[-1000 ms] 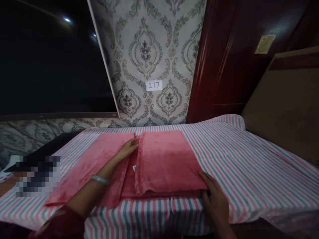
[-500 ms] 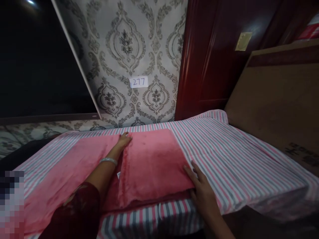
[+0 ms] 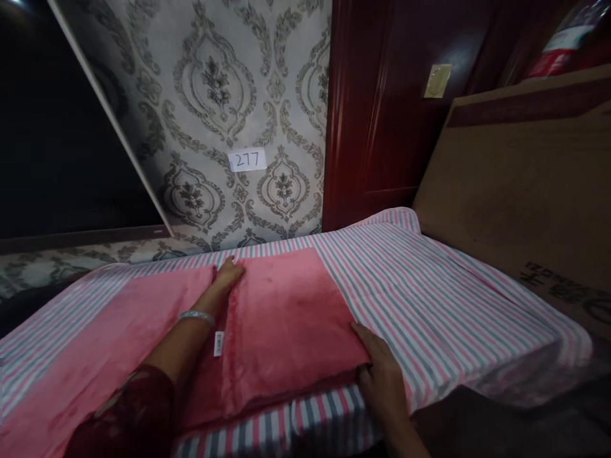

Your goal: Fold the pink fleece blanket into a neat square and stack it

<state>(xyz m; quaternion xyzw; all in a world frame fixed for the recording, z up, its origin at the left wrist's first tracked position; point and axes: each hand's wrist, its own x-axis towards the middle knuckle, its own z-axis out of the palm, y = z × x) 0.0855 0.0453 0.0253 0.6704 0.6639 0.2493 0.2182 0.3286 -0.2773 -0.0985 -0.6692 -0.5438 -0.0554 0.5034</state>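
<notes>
A pink plush cloth [image 3: 291,312] lies partly folded over itself, its nap darker toward the near right. My left hand [image 3: 230,275] grips the far end of the folded-over edge, with a bracelet on the wrist. At the near right corner of the fold, my right hand [image 3: 384,372] has its fingers on top and its thumb at the side edge. A small white label [image 3: 218,343] shows beside my left forearm. The cloth's single-layer part [image 3: 119,337] stretches out to the left, partly covered by my left arm.
Under the cloth is a striped sheet [image 3: 405,286] in pink, grey and white. A large cardboard box [image 3: 520,178] stands at the right. Behind are a patterned wall with a "277" paper [image 3: 247,159], a dark screen [image 3: 62,140] and a dark red door panel [image 3: 372,108].
The view has shifted slightly to the right. My right hand's fingers have drawn together at the cloth's corner. More of the white label shows now. My left hand keeps its place on the fold.
</notes>
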